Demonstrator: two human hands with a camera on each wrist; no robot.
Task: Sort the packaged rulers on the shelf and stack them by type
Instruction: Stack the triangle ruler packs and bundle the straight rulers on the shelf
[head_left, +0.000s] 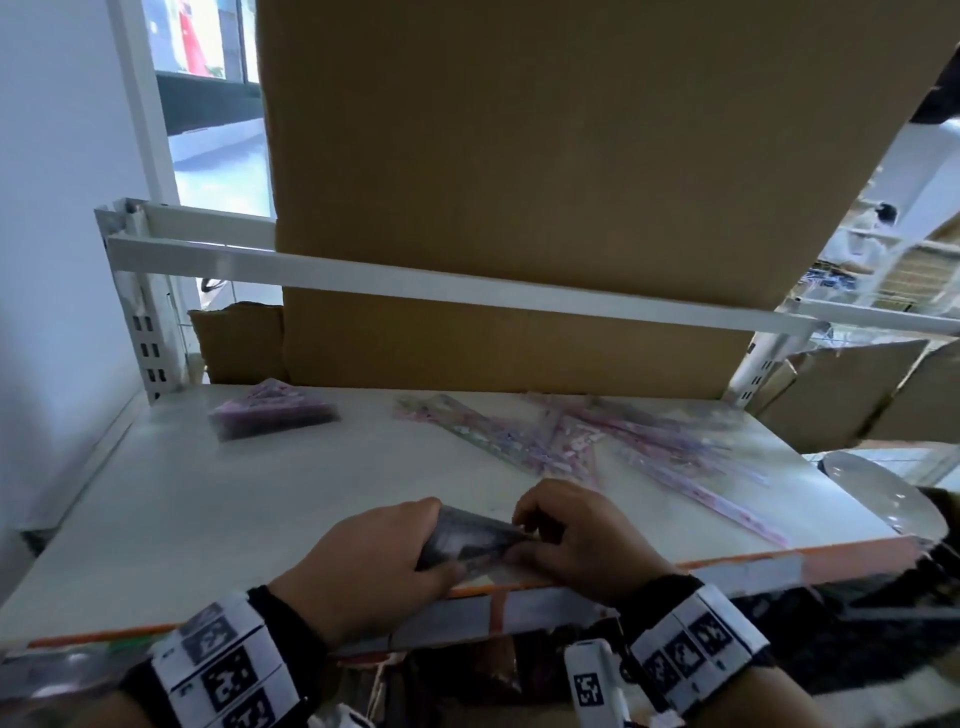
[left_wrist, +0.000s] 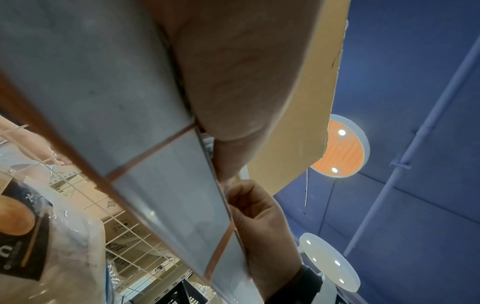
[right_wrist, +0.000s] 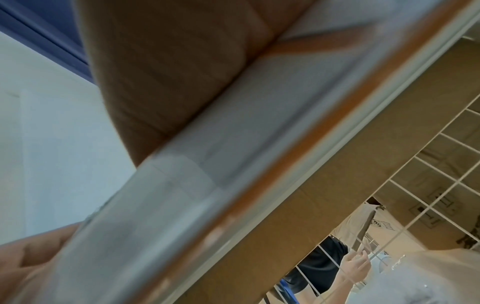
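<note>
Gripping a dark packaged triangle ruler (head_left: 470, 538) from both sides, the left hand (head_left: 363, 564) curls its fingers and thumb round the packet's left end while the right hand (head_left: 576, 540) pinches its right end. The packet sits just above the front edge of the white shelf (head_left: 208, 509) (edge trimmed in orange). Toward the shelf's rear left lies a stack of purple triangle rulers (head_left: 274, 410). Toward its rear right, long straight rulers (head_left: 597, 441) in clear wrap lie crossed over one another in a loose heap. Behind the shelf stands a large cardboard box (head_left: 545, 182). Wrist views show mainly the shelf's front lip; fingers there are blurred.
</note>
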